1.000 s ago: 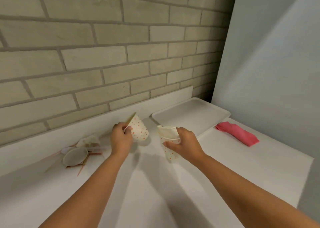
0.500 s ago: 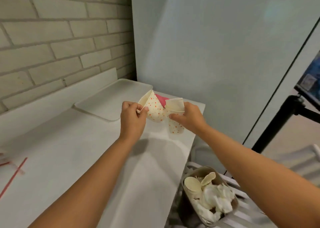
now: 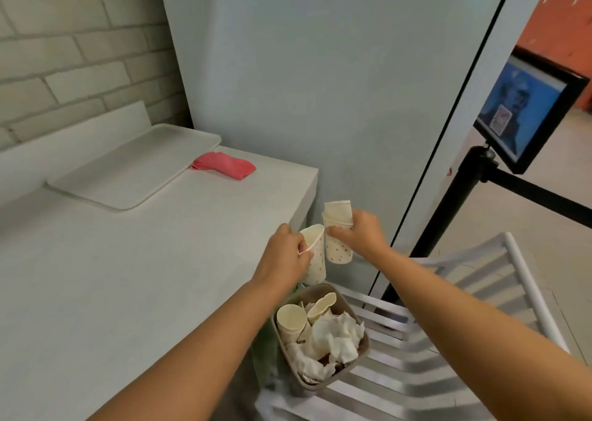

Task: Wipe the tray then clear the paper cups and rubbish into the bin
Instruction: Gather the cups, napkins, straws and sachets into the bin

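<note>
The left grip (image 3: 285, 257) pinches one cup (image 3: 315, 260) by its rim. The right grip (image 3: 362, 234) wraps round a nested stack (image 3: 336, 228). Both loads hang roughly upright, bases down. The bin (image 3: 323, 385) sits just below the left grip, whose cup is almost at the bin's far rim. From the right grip the bin is lower and back toward the body.

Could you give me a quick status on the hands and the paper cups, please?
Left hand pinching one dotted paper cup. Right hand gripping stacked dotted cups. Both over the bin, nothing blocking.
</note>
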### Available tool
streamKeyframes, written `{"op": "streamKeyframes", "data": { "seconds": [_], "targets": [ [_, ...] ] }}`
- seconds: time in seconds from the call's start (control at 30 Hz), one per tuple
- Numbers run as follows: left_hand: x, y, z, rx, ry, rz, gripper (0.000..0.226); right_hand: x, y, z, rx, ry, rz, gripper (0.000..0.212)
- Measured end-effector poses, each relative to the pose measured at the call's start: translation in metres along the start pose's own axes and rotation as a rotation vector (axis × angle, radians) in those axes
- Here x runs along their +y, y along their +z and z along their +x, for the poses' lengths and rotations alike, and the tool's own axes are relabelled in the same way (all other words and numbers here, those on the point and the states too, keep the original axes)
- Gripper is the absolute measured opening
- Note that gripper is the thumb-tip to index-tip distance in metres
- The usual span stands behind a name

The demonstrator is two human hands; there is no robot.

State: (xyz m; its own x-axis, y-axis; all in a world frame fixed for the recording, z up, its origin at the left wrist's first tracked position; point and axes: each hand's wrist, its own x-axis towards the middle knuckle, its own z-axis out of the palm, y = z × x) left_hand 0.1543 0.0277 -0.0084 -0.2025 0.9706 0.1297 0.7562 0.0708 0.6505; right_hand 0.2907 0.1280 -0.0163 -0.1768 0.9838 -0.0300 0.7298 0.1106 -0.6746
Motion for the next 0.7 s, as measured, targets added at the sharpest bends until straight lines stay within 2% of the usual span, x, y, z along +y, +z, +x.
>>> {"op": "streamKeyframes", "data": {
  "seconds": [0.17, 0.3, 0.43, 0.53, 0.6, 0.7],
  "targets": [
    [-0.024, 0.056, -0.008, -0.164, -0.141, 0.117, 0.015, 0.053, 0.018, 0.004, -0.156, 0.149, 0.019, 0.05],
    [-0.054, 0.087, -0.015, -0.266, -0.292, 0.204, 0.016, 0.088, 0.042, 0.004, -0.308, 0.21, -0.013, 0.054],
    [-0.074, 0.106, -0.023, -0.372, -0.388, 0.264, 0.021, 0.11, 0.062, -0.001, -0.378, 0.234, 0.032, 0.048],
    [-0.083, 0.107, -0.022, -0.303, -0.409, 0.281, 0.018, 0.117, 0.075, -0.003, -0.384, 0.232, 0.109, 0.043],
    [-0.087, 0.103, -0.02, -0.212, -0.408, 0.277, 0.013, 0.117, 0.085, -0.001, -0.336, 0.202, 0.186, 0.038],
    [-0.087, 0.101, -0.023, -0.166, -0.391, 0.298, 0.016, 0.108, 0.107, 0.0, -0.284, 0.164, 0.324, 0.034]
  ]
}}
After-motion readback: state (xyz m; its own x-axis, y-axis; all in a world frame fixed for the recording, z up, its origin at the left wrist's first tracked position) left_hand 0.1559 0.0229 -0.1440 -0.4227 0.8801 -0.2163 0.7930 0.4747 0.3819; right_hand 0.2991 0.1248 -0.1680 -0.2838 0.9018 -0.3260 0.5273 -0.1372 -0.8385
